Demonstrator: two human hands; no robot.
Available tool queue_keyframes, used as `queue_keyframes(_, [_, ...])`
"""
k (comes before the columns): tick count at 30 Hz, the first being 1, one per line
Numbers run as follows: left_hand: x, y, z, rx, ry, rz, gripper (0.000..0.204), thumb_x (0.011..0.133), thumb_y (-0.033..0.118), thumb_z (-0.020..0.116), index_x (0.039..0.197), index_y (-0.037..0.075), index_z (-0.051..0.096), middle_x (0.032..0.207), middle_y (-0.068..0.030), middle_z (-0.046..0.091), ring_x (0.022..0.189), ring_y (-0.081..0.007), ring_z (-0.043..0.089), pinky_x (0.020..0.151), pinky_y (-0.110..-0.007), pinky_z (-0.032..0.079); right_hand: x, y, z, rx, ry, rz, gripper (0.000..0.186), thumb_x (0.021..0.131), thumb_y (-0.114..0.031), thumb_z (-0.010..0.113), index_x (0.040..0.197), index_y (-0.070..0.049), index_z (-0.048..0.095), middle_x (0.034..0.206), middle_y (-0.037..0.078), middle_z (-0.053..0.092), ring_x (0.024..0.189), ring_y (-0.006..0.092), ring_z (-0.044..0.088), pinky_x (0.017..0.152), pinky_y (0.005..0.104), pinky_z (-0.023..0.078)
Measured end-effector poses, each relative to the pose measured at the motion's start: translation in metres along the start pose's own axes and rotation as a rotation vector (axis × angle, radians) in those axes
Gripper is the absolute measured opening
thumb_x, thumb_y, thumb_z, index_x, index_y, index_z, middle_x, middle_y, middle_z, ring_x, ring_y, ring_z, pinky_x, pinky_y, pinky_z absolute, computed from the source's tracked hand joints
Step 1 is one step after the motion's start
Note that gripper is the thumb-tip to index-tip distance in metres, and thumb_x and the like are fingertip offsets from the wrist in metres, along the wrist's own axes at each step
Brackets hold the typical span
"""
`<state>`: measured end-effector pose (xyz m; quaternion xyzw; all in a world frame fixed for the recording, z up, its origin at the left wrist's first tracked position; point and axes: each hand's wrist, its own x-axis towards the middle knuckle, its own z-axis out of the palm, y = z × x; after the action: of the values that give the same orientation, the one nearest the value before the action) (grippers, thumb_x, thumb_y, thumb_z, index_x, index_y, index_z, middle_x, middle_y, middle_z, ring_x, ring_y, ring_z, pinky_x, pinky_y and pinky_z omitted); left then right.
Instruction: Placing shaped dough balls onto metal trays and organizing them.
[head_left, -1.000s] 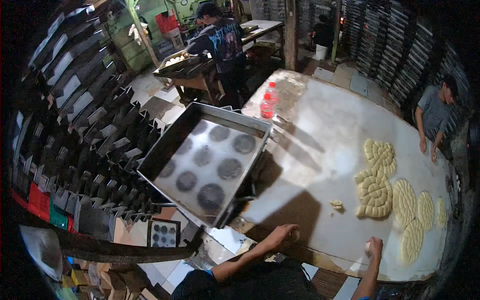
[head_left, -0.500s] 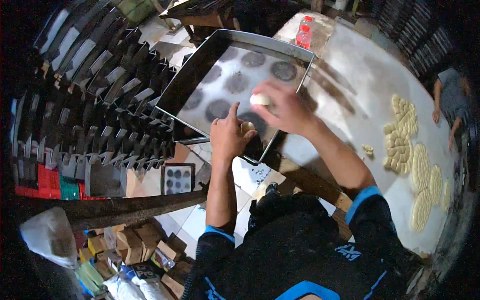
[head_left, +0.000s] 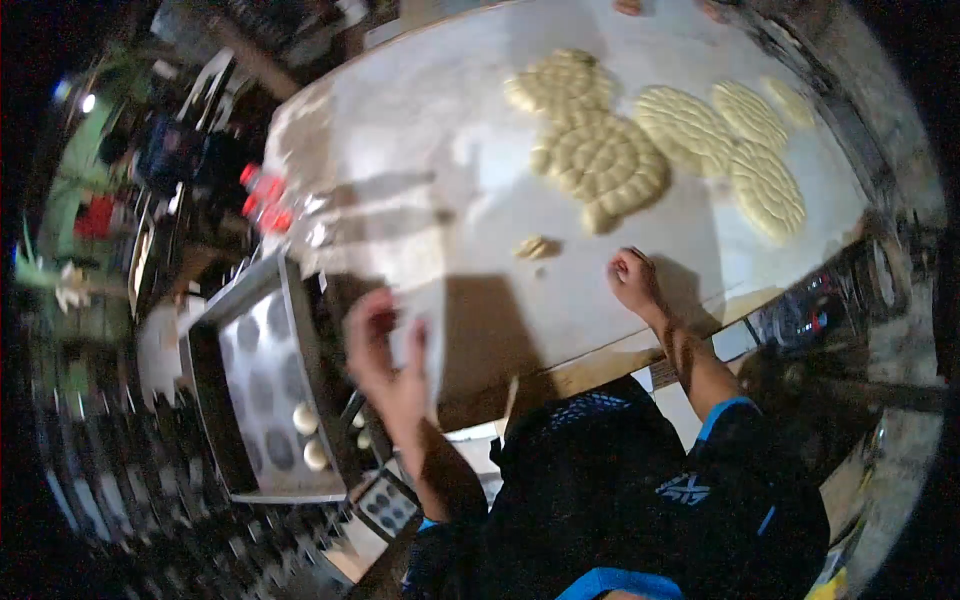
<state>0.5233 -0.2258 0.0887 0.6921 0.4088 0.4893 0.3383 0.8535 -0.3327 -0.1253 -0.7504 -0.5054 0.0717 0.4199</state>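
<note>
Some space parts thumb from fingers on the left hand (head_left: 385, 362), while the right hand (head_left: 634, 281) curls its fingers inward.

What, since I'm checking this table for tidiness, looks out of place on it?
The small dough scrap lying apart from the segmented dough slabs on the table: it looks ragged and stray, while they lie grouped together.

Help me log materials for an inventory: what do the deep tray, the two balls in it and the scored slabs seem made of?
Deep tray: probably dull metal, from its thin, straight grey walls.
Two balls: likely smooth dough, being pale and round, though blur leaves it open.
Scored slabs: likely soft, satin dough, cream and puffy between the grooves.
</note>
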Motion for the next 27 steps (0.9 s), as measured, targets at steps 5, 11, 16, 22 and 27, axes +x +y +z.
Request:
queue_keyframes(5, [0.013,-0.099,0.262,0.328,-0.666,-0.291,0.064,0.074,0.048,0.075,0.113,-0.001,0.063,0.104,-0.0188,0.065,0.090,-0.0284,0.065,0.072,-0.038,0.055,-0.036,0.089,-0.087,0.022,0.285,0.133,0.010,0.075,-0.005,0.063,0.074,-0.003,0.053,0.071,0.010,0.053,0.063,0.0261,0.054,0.057,0.0360,0.043])
queue_keyframes(11, [-0.031,-0.132,0.397,0.295,-0.169,-0.193,0.051,0.077,0.042,0.073,0.104,0.000,0.062,0.087,-0.0104,0.065,0.076,-0.0215,0.058,0.066,-0.036,0.048,-0.032,0.102,-0.095,-0.088,0.356,0.114,0.010,0.073,-0.006,0.062,0.078,-0.005,0.053,0.077,0.012,0.056,0.076,0.0333,0.055,0.073,0.0413,0.042])
queue_keyframes(16, [0.010,-0.086,0.406,-0.537,-0.156,-1.162,0.043,0.074,0.017,0.075,0.108,0.001,0.054,0.082,-0.0061,0.055,0.061,-0.0125,0.050,0.046,-0.027,0.037,-0.043,0.113,-0.094,-0.105,0.282,0.267,0.010,0.075,-0.012,0.061,0.078,-0.006,0.053,0.079,0.014,0.055,0.078,0.0348,0.054,0.075,0.0437,0.041])
queue_keyframes(22, [-0.019,-0.130,0.371,-0.635,-0.188,-0.723,0.045,0.073,0.015,0.080,0.100,-0.001,0.048,0.086,-0.0084,0.056,0.069,-0.0164,0.056,0.053,-0.029,0.046,-0.029,0.090,-0.088,0.001,0.501,0.025,0.012,0.075,-0.010,0.063,0.075,-0.006,0.052,0.075,0.012,0.053,0.074,0.0308,0.054,0.071,0.0405,0.042])
queue_keyframes(27, [-0.110,-0.133,0.301,-0.471,-0.086,-0.614,0.043,0.084,0.013,0.070,0.114,0.003,0.042,0.100,-0.0146,0.058,0.081,-0.0211,0.061,0.063,-0.029,0.053,-0.042,0.091,-0.081,0.024,0.432,0.165,0.013,0.078,-0.009,0.063,0.074,-0.002,0.054,0.075,0.012,0.056,0.068,0.0240,0.056,0.060,0.0346,0.044])
